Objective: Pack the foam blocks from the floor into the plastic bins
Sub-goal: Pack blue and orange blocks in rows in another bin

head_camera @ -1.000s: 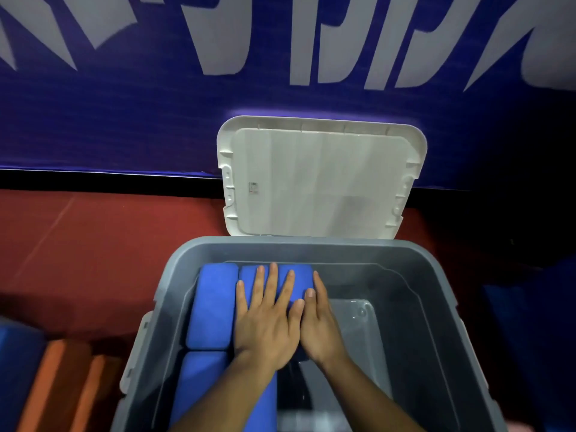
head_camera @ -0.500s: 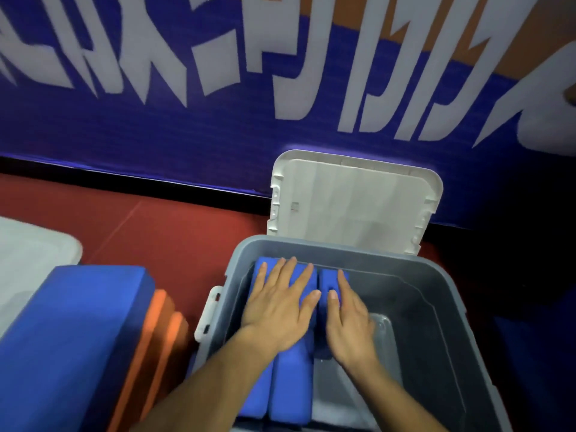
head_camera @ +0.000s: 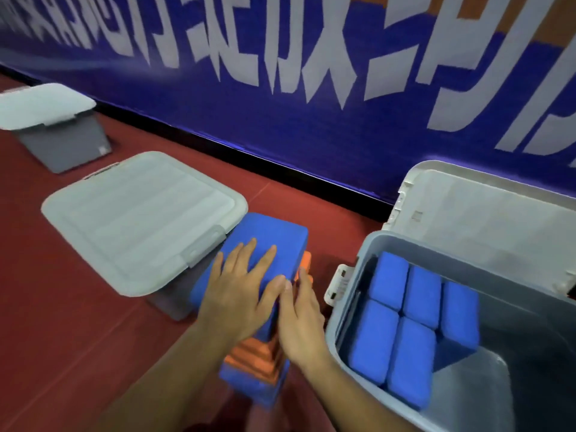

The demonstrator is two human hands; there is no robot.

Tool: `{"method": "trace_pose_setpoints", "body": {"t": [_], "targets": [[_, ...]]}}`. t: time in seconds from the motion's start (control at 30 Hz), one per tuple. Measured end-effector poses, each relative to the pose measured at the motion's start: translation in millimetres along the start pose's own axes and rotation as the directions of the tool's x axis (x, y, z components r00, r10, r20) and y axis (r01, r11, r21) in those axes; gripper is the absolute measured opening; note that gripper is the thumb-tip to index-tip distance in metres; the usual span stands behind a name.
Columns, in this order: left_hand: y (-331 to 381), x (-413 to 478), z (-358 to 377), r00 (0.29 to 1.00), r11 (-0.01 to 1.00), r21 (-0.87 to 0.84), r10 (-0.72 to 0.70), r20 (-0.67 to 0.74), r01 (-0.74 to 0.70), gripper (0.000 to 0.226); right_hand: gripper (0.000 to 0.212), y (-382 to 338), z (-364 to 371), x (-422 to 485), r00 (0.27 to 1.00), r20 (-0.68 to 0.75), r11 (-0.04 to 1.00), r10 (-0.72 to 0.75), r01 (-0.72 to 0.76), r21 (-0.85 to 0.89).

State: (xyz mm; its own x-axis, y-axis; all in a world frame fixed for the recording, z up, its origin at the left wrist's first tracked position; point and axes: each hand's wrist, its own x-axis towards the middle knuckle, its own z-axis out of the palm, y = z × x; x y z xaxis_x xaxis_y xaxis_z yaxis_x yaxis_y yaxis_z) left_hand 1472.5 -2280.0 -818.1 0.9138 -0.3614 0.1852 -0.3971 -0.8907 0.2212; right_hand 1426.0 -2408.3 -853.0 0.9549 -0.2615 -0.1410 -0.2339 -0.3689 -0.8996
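Observation:
A stack of foam blocks stands on the red floor between two bins, with a big blue block (head_camera: 274, 244) on top and orange blocks (head_camera: 258, 353) under it. My left hand (head_camera: 240, 291) lies flat on the top of the blue block, fingers spread. My right hand (head_camera: 300, 316) is against the stack's right side, fingers straight along it. The open grey bin (head_camera: 349, 310) on the right holds several blue blocks (head_camera: 408, 322) packed upright along its left side.
The open bin's white lid (head_camera: 486, 207) leans against the blue banner wall. A closed grey bin with a white lid (head_camera: 143, 219) stands just left of the stack, and another closed bin (head_camera: 53, 126) is farther back left.
Both hands left the blocks inside the open bin and moved left onto the stack on the floor. The view swung left, bringing the two closed bins into sight.

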Motion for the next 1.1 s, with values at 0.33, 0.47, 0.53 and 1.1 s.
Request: {"method": "trace_pose_setpoints", "body": {"t": [0.33, 0.47, 0.53, 1.1], "targets": [[-41, -1, -6, 0.936, 0.946, -0.097, -0.285, 0.205, 0.309, 0.067, 0.062, -12, 29, -3, 0.988, 0.002, 0.987, 0.157, -0.157, -0.027], [-6, 17, -17, 0.964, 0.965, -0.157, -0.178, 0.198, 0.21, 0.066, 0.064, -16, -2, -3, 0.991, -0.112, 0.963, 0.074, -0.042, 0.266], [24, 31, -22, 0.981, 0.969, -0.219, -0.076, 0.178, 0.115, 0.068, 0.062, -19, -34, -4, 0.976, -0.209, 0.947, 0.064, 0.007, 0.321], [281, 5, -5, 0.698, 0.772, -0.616, 0.528, 0.484, -0.157, 0.074, 0.065, 34, -261, -118, 0.617, -0.723, 0.948, 0.311, -0.143, 0.285]]}}
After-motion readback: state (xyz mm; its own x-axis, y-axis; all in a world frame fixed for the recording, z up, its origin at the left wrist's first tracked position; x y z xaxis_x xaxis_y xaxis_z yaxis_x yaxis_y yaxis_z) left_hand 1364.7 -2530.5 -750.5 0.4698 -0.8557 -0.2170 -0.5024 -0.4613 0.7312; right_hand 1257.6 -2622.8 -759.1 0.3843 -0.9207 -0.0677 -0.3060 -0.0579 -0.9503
